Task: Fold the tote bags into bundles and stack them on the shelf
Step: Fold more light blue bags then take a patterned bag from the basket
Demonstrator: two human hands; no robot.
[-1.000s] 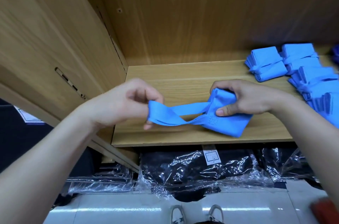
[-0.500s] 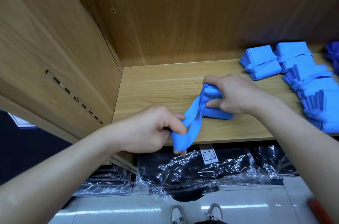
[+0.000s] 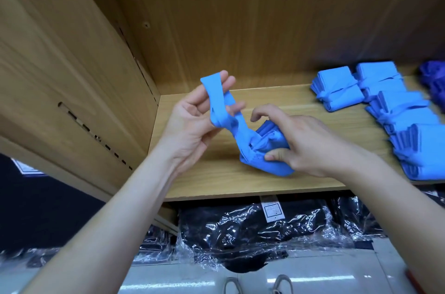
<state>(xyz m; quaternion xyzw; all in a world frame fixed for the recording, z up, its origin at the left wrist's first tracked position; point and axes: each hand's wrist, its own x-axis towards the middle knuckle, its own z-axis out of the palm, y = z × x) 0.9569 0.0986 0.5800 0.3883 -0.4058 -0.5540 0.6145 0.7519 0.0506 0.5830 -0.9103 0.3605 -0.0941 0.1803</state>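
Though nearby, finished bundles (image 3: 337,89) off right.

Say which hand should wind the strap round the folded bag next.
Likely left: the left hand holds the strap raised above the shelf, free to wind, while the right hand grips the folded bag.

Wooden shelf (image 3: 204,173), tied blue bundles (image 3: 337,87) at right, part-folded tote bag (image 3: 260,166) mid-front

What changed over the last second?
Left hand swung the strap from out left, down past the shelf edge, then up above the bag; it still holds it. Right hand kept gripping the bag on the shelf. Finished bundles unchanged.
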